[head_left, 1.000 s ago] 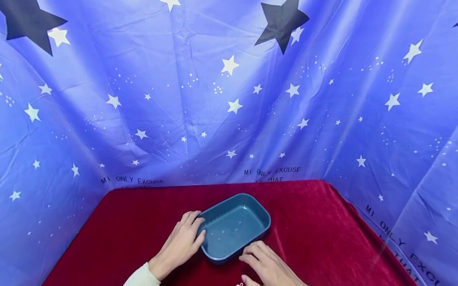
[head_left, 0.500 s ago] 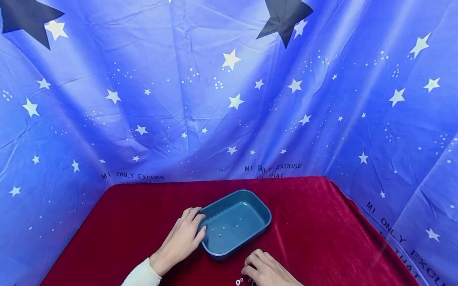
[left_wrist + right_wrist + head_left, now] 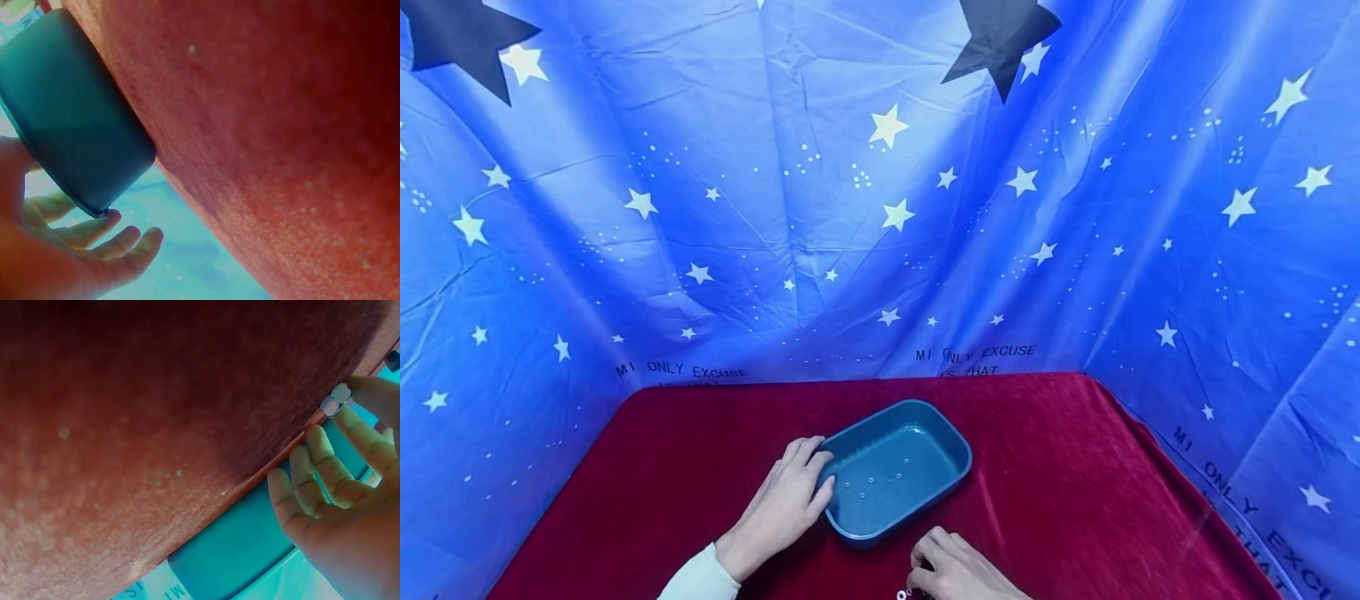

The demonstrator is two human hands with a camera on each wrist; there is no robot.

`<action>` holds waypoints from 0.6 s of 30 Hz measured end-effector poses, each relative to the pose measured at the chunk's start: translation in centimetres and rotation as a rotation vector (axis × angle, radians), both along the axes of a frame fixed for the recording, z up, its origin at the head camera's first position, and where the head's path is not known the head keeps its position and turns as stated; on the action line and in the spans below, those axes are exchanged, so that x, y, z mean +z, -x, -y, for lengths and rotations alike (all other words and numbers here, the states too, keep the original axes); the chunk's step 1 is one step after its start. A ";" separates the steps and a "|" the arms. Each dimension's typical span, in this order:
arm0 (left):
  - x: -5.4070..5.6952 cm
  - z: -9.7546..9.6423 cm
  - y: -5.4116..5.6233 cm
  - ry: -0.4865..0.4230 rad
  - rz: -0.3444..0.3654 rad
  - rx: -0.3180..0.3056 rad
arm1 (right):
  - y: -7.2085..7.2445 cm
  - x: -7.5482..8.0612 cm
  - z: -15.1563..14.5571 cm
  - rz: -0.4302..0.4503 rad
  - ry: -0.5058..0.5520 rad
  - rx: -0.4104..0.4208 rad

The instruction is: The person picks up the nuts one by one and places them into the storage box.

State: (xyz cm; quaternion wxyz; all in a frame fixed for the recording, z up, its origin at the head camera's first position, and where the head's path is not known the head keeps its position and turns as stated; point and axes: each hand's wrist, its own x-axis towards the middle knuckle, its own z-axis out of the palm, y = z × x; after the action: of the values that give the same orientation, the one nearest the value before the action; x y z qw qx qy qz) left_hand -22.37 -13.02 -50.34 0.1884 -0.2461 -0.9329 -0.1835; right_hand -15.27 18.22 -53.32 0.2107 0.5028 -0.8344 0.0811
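Observation:
A blue-green plastic box (image 3: 880,510), rectangular with rounded corners, sits at an angle on red velvet cloth. Several tiny nuts (image 3: 871,480) lie scattered on its floor. At the box's left end, my left hand (image 3: 781,503) rests with fingers and thumb over the rim; the left wrist view shows its fingers loosely spread by the rim corner. My right hand (image 3: 964,570) is low over the cloth, nearer me than the box. In the right wrist view its thumb and index fingertip pinch at two small pale nuts (image 3: 330,405). Other nuts (image 3: 902,595) lie beside that hand at the bottom edge.
Red velvet cloth (image 3: 722,425) covers the table. Blue curtains with stars (image 3: 820,217) hang behind and along both sides, close to the table's edges. A dark object (image 3: 393,360) shows at the right edge of the right wrist view.
My right hand has drawn back from the box's near rim towards me, and its fingers have closed in by the nuts. My left hand stays at the box. The view has shifted slightly.

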 end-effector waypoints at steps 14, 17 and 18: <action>0.0 0.1 0.0 -0.002 -0.009 -0.013 | 0.1 -0.4 0.6 -0.057 0.041 0.039; 0.0 0.1 -0.1 -0.001 -0.023 -0.015 | 0.1 -0.4 0.8 -0.086 0.043 0.050; 0.0 0.1 -0.1 -0.001 -0.025 -0.015 | 0.1 -0.4 0.8 -0.098 0.047 0.055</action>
State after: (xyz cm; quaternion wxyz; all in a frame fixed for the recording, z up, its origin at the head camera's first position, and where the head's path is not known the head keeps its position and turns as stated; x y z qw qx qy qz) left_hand -22.30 -13.10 -50.39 0.1990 -0.2553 -0.9285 -0.1822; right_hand -15.35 17.39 -53.72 0.2607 0.5237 -0.8069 0.0818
